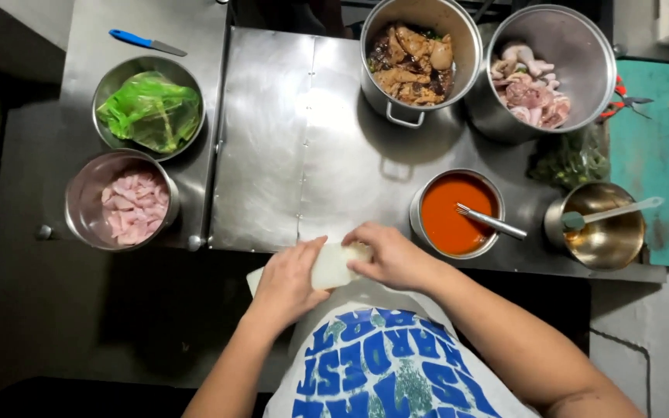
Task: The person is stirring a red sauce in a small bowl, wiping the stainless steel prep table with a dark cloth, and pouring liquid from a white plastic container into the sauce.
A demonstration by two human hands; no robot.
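Steel table (303,155) with two meat pots (420,54), sauce bowl (457,213), ladle bowl (602,224), knife (147,42).

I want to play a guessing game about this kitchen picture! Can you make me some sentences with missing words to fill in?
1. Both hands, the left hand and the right hand, hold a pale, see-through ____.
2. The sauce in the small pot near the right hand is coloured ____.
3. The knife at the far left of the steel table has a ____ handle.
4. The bowl beside the knife holds a crumpled ____ plastic bag.

Missing words: bag; orange-red; blue; green
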